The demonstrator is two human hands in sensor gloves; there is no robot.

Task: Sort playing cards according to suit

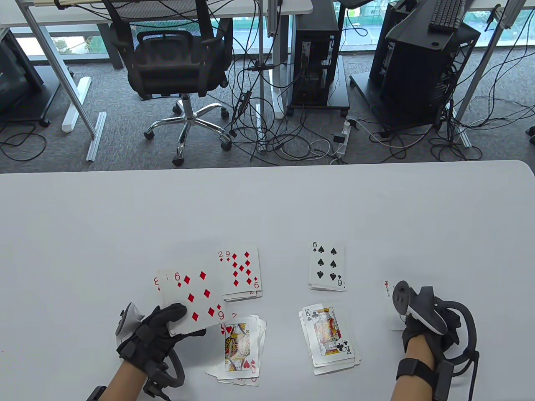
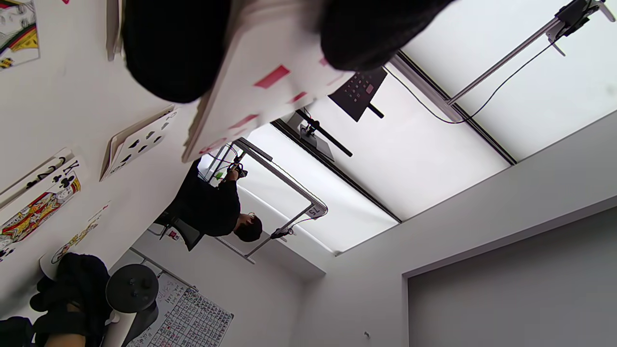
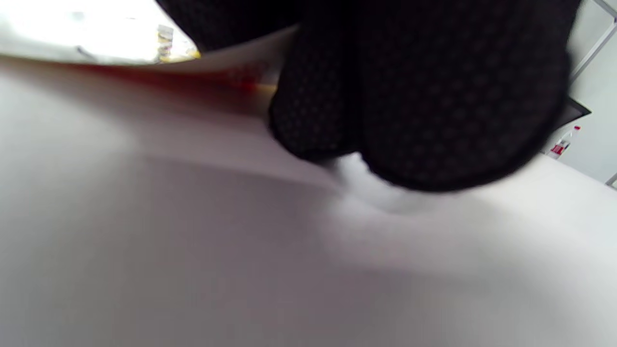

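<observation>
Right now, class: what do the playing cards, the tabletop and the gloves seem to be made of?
Playing cards: probably coated card, thin and flat, with crisp printed faces.
Tabletop: smooth matte white, likely laminate or plastic; the core is unseen.
Gloves, as on the left hand: black knitted fabric, its mesh weave showing in the right wrist view.

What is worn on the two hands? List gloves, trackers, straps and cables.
Both the left hand and the right hand wear black mesh-textured gloves. A controller-like tracker sits on the back of each, grey-white with a dark round face and a black ring. Black straps wrap each wrist. A thin black cable hangs beside the right wrist.
</observation>
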